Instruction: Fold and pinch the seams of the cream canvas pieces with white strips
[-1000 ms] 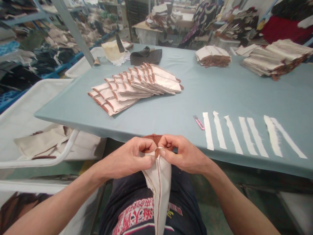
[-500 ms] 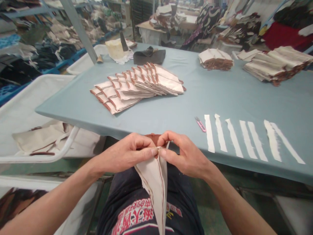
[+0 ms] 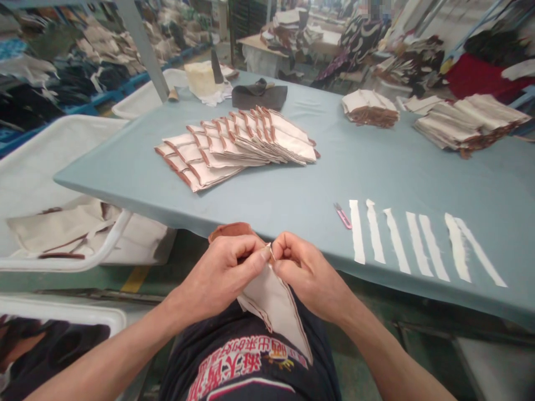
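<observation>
Over my lap, at the table's front edge, hangs a cream cloth piece [image 3: 280, 306] with dark seam lines and a brown upper part. My left hand [image 3: 234, 267] pinches its top edge between thumb and forefinger. Right beside it, the fingers of my right hand [image 3: 296, 262] are closed on the same edge, the fingertips of both hands nearly touching. Pink-handled thread snips [image 3: 343, 215] lie on the table to the right, next to several white fabric strips [image 3: 397, 239]. A fanned pile of cream pieces with brown edging [image 3: 234, 145] rests beyond my hands.
On the blue-green table [image 3: 292, 189] are a dark cloth [image 3: 259, 96], a cream stack [image 3: 370, 107] and a larger stack [image 3: 472, 122]. White bins [image 3: 112, 245] stand at the left. A person [image 3: 359, 33] is in the background.
The cloth piece has turned, its lower end now swung to the right and its brown part showing further left. My fingers have shifted slightly along the edge, still pinching.
</observation>
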Tool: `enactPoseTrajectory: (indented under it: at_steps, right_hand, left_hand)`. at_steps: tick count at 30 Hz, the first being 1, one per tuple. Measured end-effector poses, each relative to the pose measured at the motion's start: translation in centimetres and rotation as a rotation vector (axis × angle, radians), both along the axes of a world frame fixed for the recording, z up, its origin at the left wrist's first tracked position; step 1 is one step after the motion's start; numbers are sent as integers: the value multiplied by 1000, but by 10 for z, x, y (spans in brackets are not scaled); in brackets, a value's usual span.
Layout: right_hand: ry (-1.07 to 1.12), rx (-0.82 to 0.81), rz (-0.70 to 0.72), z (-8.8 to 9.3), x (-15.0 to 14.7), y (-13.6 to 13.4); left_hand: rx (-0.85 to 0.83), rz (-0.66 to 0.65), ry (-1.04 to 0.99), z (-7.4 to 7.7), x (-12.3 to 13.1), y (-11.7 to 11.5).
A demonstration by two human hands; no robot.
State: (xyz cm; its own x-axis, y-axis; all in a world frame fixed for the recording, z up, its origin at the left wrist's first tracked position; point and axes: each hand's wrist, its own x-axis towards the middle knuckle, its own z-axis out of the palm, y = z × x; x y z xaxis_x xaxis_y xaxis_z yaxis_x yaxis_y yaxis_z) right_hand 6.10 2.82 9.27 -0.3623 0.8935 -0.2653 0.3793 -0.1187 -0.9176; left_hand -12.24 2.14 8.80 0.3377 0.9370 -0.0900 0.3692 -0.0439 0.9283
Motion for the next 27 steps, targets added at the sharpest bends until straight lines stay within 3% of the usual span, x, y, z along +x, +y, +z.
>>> enactPoseTrajectory:
  at_steps: [8, 16, 27]
  right_hand:
    - [235, -139, -101, -8, -3, -11]
    - [107, 42, -45, -8, 3, -14]
    - [-28, -55, 88, -11, 19, 4]
  left_hand:
    - [-100, 33, -129, -5, 3, -7]
    - [-188, -38, -109, 1, 2, -4]
    - [-216, -44, -13, -7, 9, -3]
